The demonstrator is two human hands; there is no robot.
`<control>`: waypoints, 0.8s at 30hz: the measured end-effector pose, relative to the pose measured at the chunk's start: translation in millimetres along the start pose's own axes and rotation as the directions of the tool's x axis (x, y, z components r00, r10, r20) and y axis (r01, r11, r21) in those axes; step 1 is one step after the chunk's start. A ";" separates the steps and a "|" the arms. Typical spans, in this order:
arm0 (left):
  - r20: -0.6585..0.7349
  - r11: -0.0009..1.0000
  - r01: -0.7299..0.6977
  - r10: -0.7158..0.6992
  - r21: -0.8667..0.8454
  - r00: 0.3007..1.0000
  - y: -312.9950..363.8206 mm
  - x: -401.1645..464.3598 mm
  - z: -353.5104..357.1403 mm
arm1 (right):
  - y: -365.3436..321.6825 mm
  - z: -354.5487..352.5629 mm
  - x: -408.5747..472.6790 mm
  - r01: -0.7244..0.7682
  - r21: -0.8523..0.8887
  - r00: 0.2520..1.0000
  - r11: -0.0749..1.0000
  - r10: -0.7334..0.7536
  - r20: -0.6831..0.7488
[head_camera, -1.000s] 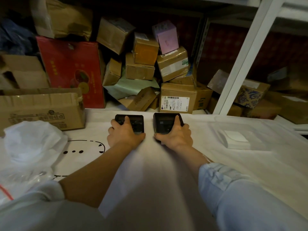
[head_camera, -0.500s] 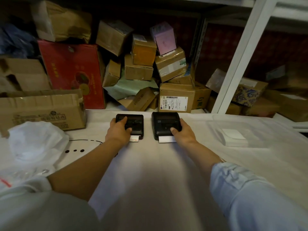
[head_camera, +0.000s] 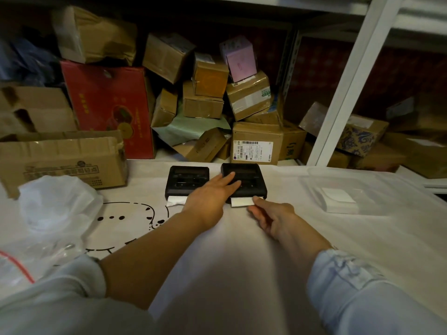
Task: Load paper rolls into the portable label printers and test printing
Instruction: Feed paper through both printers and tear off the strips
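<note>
1. Two black label printers sit side by side at the far edge of the white table cover [head_camera: 242, 274]: left printer [head_camera: 187, 180], right printer [head_camera: 251, 175].
2. A white paper strip pokes from each: the left strip [head_camera: 176, 200] is partly hidden by the wrist; the right strip [head_camera: 242, 202] shows clearly.
3. The left hand [head_camera: 209, 199] lies flat with straight fingers on the right printer.
4. The right hand [head_camera: 271, 217] touches the right strip's end; whether it pinches the strip is unclear.
5. The boxes' [head_camera: 252, 147] label writing is too small to read.

Both arms wear pale blue-grey fabric sleeves [head_camera: 377, 293], pushed up so the forearms are bare. The cuff at 5 o'clock shows bunched folds and stitched seams.
</note>
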State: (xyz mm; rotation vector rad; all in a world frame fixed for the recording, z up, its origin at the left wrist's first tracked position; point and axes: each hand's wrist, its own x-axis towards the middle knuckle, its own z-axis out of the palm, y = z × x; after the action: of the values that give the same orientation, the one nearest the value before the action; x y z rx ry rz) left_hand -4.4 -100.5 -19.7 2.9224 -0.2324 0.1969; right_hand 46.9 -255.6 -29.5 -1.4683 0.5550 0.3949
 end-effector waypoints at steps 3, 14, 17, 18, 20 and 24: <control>0.082 0.997 0.071 -0.074 0.044 0.994 6.6 5.2 4.7 | 2.0 2.8 0.1 -0.018 0.009 0.997 1.000 0.017 0.069; 0.082 0.991 0.093 -0.101 0.096 0.992 14.9 6.4 5.3 | 10.3 3.3 -4.3 0.061 -0.084 0.998 0.995 -0.058 0.027; 0.077 0.998 0.065 -0.065 0.009 0.995 7.4 -0.1 1.1 | 12.7 0.9 -11.5 0.065 -0.122 0.997 0.990 -0.060 0.039; 0.035 0.995 0.084 -0.082 -0.060 0.996 2.1 -5.0 -0.1 | 14.5 1.2 -15.7 0.063 -0.131 0.996 0.989 -0.054 0.073; -0.095 0.963 0.166 -0.190 -0.211 0.977 -14.7 -15.5 -6.4 | 17.9 7.3 -27.0 0.045 -0.127 0.982 0.991 -0.021 0.187; -0.186 0.896 0.304 -0.375 -0.325 0.908 -53.9 -31.1 -25.6 | 23.3 46.2 -45.9 0.042 -0.129 0.929 0.991 0.009 0.370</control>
State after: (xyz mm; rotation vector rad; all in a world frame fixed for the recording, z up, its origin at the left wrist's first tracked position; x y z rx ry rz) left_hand -28.6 -38.6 -9.7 2.5582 0.2719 0.4232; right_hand 1.4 -204.2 -21.6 -1.4789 0.2151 0.6904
